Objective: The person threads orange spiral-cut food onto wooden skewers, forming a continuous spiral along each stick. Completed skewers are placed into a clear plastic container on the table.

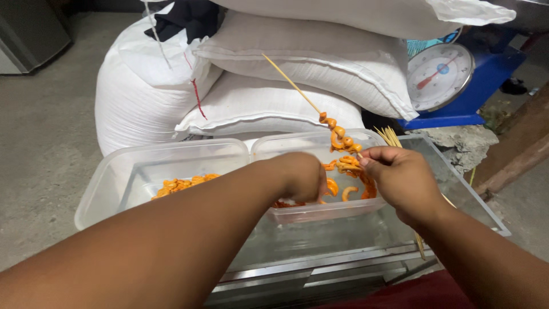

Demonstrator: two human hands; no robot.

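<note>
Our right hand pinches the skewer tilted up w/ orange pieces on it, left hand dips into the tub, fingers hidden, can't tell.

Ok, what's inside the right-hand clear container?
The right clear plastic container holds orange curled food pieces. The left hand reaches in and covers the middle, so what lies under it is hidden. The right hand holds a skewer with pieces threaded on.

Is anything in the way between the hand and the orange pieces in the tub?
Nothing visible. The left hand reaches straight into the open clear tub of orange pieces; the right hand holds the skewer above.
</note>
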